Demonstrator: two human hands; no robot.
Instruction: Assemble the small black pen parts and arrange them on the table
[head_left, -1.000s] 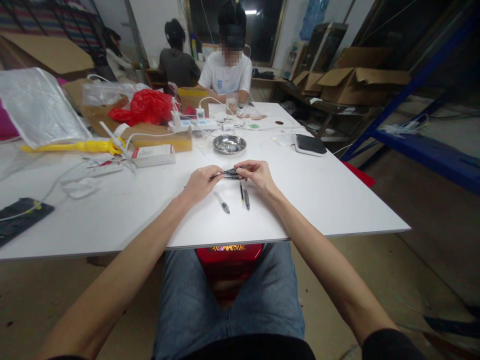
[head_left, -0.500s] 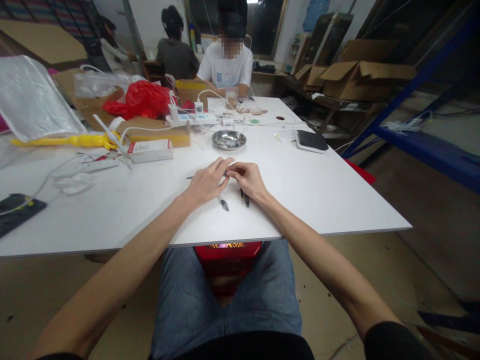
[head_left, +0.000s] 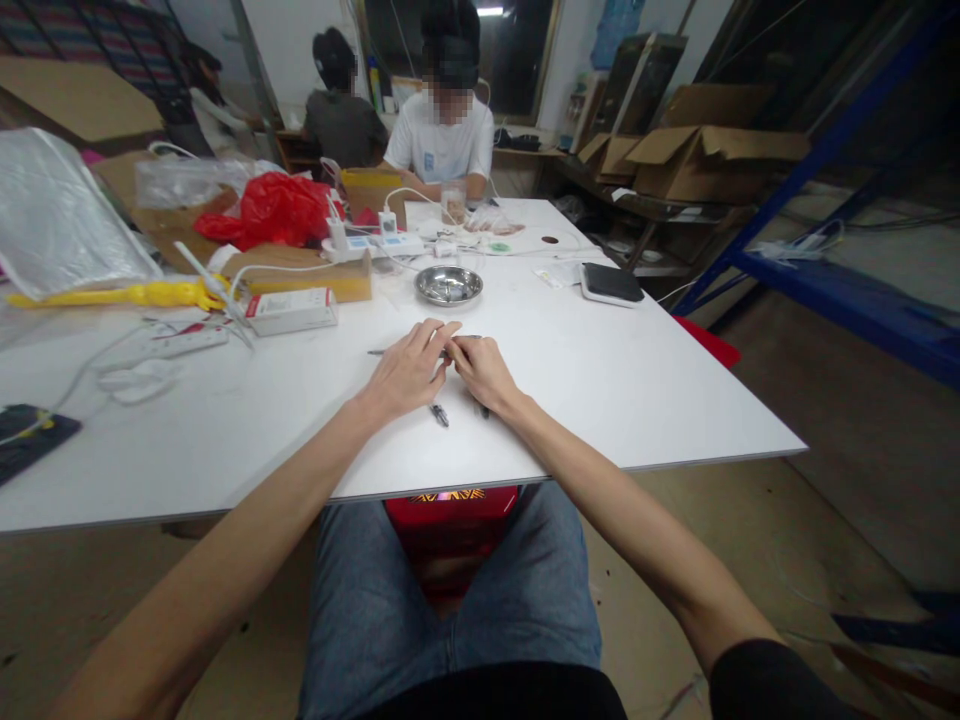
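Observation:
Both of my hands meet over the white table [head_left: 300, 440], fingertips together. My left hand [head_left: 409, 368] is closed around a slim dark pen [head_left: 376, 352], whose thin end sticks out to the left; the rest is hidden by the fingers. My right hand [head_left: 484, 370] pinches at the same pen's other end, with a short dark length showing above its knuckles. Below the left hand lies the black-and-clear end of another pen [head_left: 439, 416]. A dark pen-like piece [head_left: 482, 410] pokes out from under my right hand, mostly covered.
Beyond my hands stands a shiny metal bowl [head_left: 448, 286] with small items inside. A black-topped scale [head_left: 612, 284] lies to the right. At left are a white-and-red box [head_left: 291, 311], a power strip [head_left: 375, 245], cables and a red bag [head_left: 274, 208]. A person [head_left: 442, 135] sits opposite.
My right hand has turned so its knuckles face up, and it covers more of the dark piece beneath. The left hand keeps nearly the same grip. The whole view has shifted slightly.

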